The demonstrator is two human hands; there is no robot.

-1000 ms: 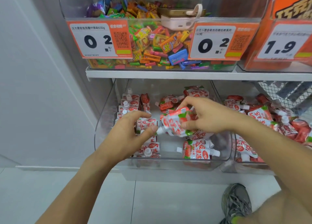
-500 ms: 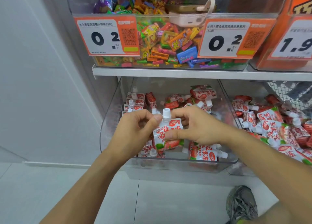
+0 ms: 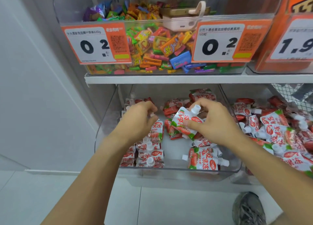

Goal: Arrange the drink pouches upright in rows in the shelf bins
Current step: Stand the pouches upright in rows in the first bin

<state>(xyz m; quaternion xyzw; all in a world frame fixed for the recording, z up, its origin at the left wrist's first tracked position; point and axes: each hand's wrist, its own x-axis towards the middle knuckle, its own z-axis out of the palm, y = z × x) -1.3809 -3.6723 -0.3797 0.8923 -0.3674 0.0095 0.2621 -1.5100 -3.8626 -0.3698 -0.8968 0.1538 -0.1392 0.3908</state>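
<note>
**Head view: one pouch placed, the next already in hand**

Head camera shows a change from half a second ago: then both hands held one pouch upright between them, near the bin's left side. Now the hands have parted. The left hand [image 3: 137, 121] sits over the left rows, its fingers loosely curled against the tops of the standing pouches; its grip looks to be steadying rather than pinching, though whether it holds anything I cannot tell. The right hand [image 3: 213, 123] pinches a fresh drink pouch [image 3: 184, 121] between thumb and fingers, cap tilted up and to the right, above the middle of the clear bin [image 3: 169, 171].

My reading is that the earlier pouch has joined the upright rows [image 3: 147, 153] at the bin's left front corner, and the cycle has restarted with a new one.

Counts, as far as they can be made:
- Hands: two, both in the bin.
- Pouch in hand: one.
- Upright rows: about two, along the left wall, with roughly six to eight pouches showing; the left arm hides some.
- Loose pouches in this bin: at least two lying flat by the right front corner [image 3: 203, 158], plus a heap toward the back that is too jumbled to count.
- Neighbouring bin [image 3: 277, 135] to the right: a full, unsorted pile.

Much of the task remains.
</note>
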